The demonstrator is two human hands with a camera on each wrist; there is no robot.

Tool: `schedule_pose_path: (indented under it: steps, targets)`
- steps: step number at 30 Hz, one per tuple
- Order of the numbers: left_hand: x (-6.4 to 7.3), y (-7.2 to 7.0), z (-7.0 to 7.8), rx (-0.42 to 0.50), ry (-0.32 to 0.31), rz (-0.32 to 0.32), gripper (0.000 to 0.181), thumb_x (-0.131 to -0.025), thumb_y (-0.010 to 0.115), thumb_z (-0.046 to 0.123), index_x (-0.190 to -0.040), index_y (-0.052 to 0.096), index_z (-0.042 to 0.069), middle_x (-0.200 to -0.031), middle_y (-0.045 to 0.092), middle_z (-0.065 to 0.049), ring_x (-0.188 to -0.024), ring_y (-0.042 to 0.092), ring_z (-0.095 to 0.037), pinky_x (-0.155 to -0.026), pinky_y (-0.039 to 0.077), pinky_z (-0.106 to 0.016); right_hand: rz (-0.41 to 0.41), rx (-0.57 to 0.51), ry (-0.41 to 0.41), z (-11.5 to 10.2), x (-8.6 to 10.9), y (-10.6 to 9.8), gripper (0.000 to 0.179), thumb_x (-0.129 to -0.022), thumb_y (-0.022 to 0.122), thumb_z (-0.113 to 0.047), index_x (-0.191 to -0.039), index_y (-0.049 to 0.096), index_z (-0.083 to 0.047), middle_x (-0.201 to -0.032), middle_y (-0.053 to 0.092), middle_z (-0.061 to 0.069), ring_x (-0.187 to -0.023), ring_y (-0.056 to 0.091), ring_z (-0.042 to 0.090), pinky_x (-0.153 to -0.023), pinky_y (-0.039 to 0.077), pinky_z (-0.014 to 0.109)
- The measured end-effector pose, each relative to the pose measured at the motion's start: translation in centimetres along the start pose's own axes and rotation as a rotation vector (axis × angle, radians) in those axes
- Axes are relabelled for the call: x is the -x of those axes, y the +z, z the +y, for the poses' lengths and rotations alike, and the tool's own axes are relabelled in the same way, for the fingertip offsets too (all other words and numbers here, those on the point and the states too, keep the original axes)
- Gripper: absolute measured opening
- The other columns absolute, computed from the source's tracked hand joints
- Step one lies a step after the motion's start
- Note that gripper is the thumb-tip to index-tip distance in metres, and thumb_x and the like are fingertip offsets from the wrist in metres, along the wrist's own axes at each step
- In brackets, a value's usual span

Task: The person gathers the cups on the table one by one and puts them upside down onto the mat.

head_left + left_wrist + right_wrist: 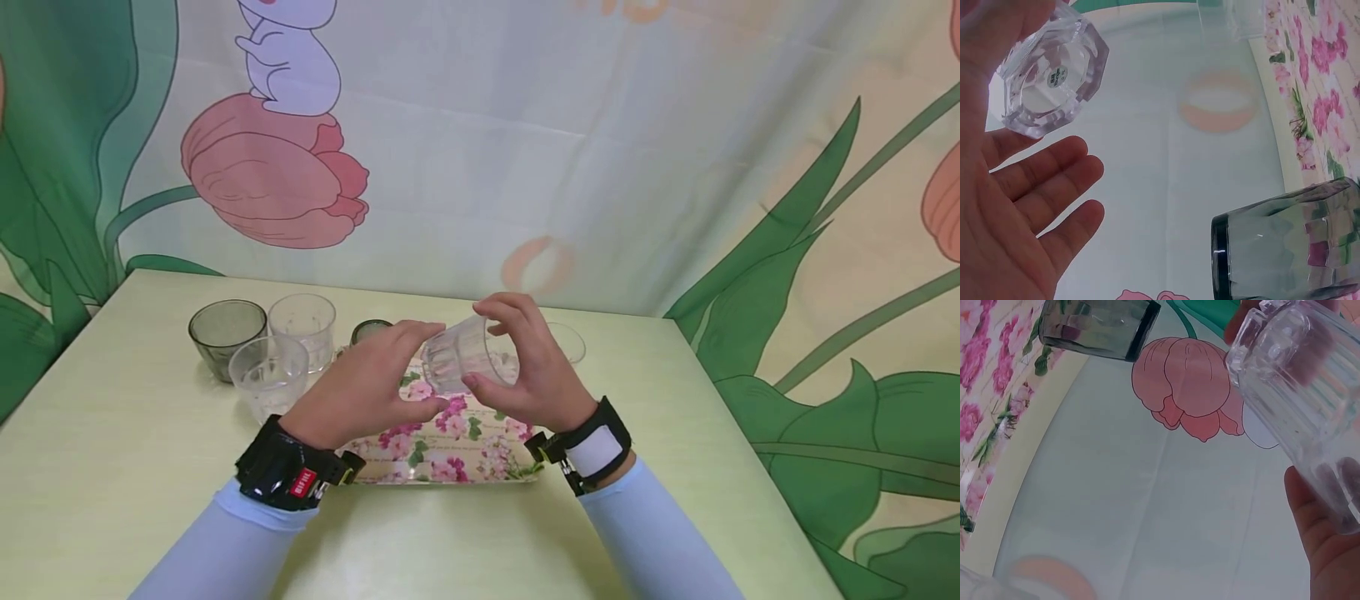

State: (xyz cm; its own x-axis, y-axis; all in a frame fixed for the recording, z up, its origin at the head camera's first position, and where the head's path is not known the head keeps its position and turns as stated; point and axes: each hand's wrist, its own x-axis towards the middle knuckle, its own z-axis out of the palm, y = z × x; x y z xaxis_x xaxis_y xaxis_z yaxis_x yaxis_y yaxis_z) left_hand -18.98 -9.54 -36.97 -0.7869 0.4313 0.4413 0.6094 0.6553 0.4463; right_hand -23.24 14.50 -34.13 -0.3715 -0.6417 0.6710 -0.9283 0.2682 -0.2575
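the right hand (536,371) was curled about a tilted clear glass (456,357) at the centre of the frame. the left hand (360,387) was partly open, fingers apart from its thumb, by the glass's base; contact there could not be told. below lay a floral tray (453,450). a grey glass (225,335) and two clear tumblers (270,375) stood at centre left.
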Motion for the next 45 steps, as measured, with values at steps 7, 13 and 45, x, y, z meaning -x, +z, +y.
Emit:
schedule_pose_path:
  steps: [7, 13, 45]
  targets:
    - [0.0, 0.1, 0.5, 0.065, -0.044, -0.019, 0.087, -0.079, 0.085, 0.036, -0.149, 0.040, 0.011, -0.130, 0.056, -0.003, -0.103, 0.060, -0.015, -0.085, 0.058, -0.033, -0.003, -0.020, -0.004, 0.1, 0.1, 0.3, 0.067, -0.088, 0.066, -0.038, -0.143, 0.042, -0.009, -0.135, 0.044, 0.014, -0.124, 0.047, 0.025, -0.098, 0.051, 0.039]
    - [0.0, 0.2, 0.4, 0.033, -0.032, 0.001, 0.085, -0.081, 0.084, 0.035, -0.148, 0.040, 0.011, -0.128, 0.057, -0.003, -0.102, 0.060, -0.015, -0.085, 0.058, -0.033, 0.006, -0.025, -0.003, 0.2, 0.1, 0.5, 0.068, -0.088, 0.065, -0.040, -0.143, 0.042, -0.009, -0.134, 0.044, 0.014, -0.124, 0.047, 0.025, -0.099, 0.051, 0.038]
    - [0.0, -0.4, -0.9, 0.063, 0.027, -0.002, 0.078, -0.083, 0.081, 0.038, -0.145, 0.045, 0.008, -0.128, 0.054, -0.004, -0.089, 0.052, -0.014, -0.077, 0.052, -0.029, -0.130, 0.048, 0.046, 0.7, 1.9, -1.0, 0.094, -0.085, 0.073, -0.035, -0.159, 0.022, -0.004, -0.162, 0.031, 0.009, -0.147, 0.035, 0.026, -0.119, 0.034, 0.046]
